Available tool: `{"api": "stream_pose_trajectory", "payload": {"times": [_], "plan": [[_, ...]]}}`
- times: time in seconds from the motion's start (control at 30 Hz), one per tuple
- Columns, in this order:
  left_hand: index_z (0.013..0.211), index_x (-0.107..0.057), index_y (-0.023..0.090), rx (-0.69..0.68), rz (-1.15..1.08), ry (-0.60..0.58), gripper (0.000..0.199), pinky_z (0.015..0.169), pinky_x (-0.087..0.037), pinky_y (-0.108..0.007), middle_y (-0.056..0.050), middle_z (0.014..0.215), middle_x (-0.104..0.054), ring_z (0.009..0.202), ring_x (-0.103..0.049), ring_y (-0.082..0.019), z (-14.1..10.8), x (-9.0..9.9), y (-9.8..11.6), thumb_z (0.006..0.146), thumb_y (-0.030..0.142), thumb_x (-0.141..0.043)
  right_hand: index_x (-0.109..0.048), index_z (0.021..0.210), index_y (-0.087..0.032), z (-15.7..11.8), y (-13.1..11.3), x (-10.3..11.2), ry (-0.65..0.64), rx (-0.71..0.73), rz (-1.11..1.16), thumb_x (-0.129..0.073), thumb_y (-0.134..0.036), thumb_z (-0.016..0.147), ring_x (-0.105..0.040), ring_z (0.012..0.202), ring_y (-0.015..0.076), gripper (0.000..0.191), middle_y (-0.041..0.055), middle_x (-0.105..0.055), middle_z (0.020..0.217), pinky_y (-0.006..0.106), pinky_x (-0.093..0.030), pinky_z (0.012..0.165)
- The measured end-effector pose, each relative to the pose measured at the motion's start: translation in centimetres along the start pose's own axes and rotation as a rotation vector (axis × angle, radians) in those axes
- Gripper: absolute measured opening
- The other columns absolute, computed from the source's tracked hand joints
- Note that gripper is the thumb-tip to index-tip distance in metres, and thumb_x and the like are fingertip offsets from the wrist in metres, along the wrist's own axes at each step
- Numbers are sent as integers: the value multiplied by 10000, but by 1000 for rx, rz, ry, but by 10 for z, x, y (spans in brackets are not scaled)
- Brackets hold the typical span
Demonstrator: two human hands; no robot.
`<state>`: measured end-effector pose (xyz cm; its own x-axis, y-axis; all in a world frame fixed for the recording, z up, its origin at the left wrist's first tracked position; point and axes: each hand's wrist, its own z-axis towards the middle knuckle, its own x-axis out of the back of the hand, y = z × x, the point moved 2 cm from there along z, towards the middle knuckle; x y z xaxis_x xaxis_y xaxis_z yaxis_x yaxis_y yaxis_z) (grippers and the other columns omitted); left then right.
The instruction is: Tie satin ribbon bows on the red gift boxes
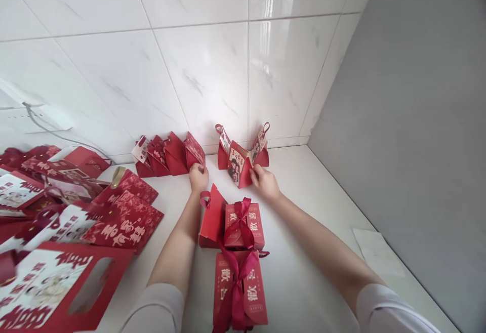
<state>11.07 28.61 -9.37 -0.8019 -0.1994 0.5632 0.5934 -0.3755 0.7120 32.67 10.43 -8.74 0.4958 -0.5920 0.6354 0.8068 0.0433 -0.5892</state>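
Red triangular card box (235,167), couple-printed, pinched by right hand (267,183) (left hand (199,177), fingers: can't tell); white tabletop (322,196) meeting grey panel (413,120) rightward.

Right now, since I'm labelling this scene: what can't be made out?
Head view, throughout:
Left hand: finger grip, hidden by its own back.
Box at the right hand: interior, hidden by its walls.
Nearest ribboned box: middle of face, under the ribbon; fine print, too small.
Large red package: part, cut off by left edge.
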Motion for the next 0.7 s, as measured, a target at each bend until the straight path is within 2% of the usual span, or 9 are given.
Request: {"api": "stream_pose_trajectory", "payload": {"times": [0.1, 0.23, 0.3, 0.43, 0.5, 0.57, 0.63, 0.7], "plan": [[844, -543, 204, 7, -61, -1, 77, 841, -524, -350, -52, 871, -628, 788, -638, -187, -3, -4, -7, 777, 182, -575, -537, 824, -254, -13, -5, 9, -31, 43, 37, -362, -409, 975, -580, 638, 200, 278, 59, -629, 781, 287, -412, 633], [864, -564, 200, 10, -128, -35, 119, 871, -528, -347, -64, 970, -594, 835, -645, -179, -12, -8, -9, 759, 157, -598, -548, 863, -248, -14, -3, 20, 15, 0, 73, -342, -404, 985, -592, 684, 208, 285, 76, -628, 807, 296, -430, 681], [862, -579, 196, 7, -152, -58, 130, 892, -521, -355, -72, 999, -583, 870, -641, -185, -17, -8, -7, 748, 146, -618, -555, 903, -239, -3, 1, 16, 50, -39, 90, -353, -382, 979, -598, 709, 222, 259, 83, -630, 826, 316, -439, 700], [865, -605, 192, -5, -193, -104, 141, 907, -511, -365, -66, 1001, -584, 909, -618, -194, -29, -2, -2, 743, 132, -642, -576, 990, -212, 17, 7, -9, 88, -95, 166, -407, -316, 936, -620, 735, 236, 206, 82, -653, 855, 355, -490, 714], [859, -607, 188, -2, -216, -114, 128, 910, -511, -375, -59, 979, -585, 930, -613, -201, -37, 4, 0, 749, 136, -646, -562, 1091, -193, 19, 10, -18, 148, -123, 213, -442, -333, 921, -637, 848, 239, 251, 105, -658, 978, 376, -512, 789], [881, -598, 186, 10, -248, -104, 120, 919, -514, -388, -67, 1007, -577, 958, -616, -205, -46, 9, 0, 774, 146, -632, -491, 1227, -162, 17, 15, -19, 260, -172, 238, -451, -383, 924, -590, 1076, 261, 376, 166, -588, 1194, 425, -476, 937], [923, -583, 191, 28, -279, -75, 129, 934, -514, -401, -86, 1076, -557, 1004, -611, -212, -53, 13, 0, 802, 159, -615, -350, 1367, -127, 18, 23, -15, 382, -237, 248, -460, -445, 923, -415, 1321, 286, 558, 223, -417, 1408, 479, -359, 1083], [942, -572, 197, 48, -300, -45, 133, 948, -510, -422, -101, 1112, -540, 1037, -601, -224, -57, 15, -1, 818, 169, -609, -235, 1450, -122, 25, 33, -10, 441, -295, 270, -521, -508, 886, -242, 1442, 289, 742, 220, -263, 1528, 486, -254, 1159]]}}
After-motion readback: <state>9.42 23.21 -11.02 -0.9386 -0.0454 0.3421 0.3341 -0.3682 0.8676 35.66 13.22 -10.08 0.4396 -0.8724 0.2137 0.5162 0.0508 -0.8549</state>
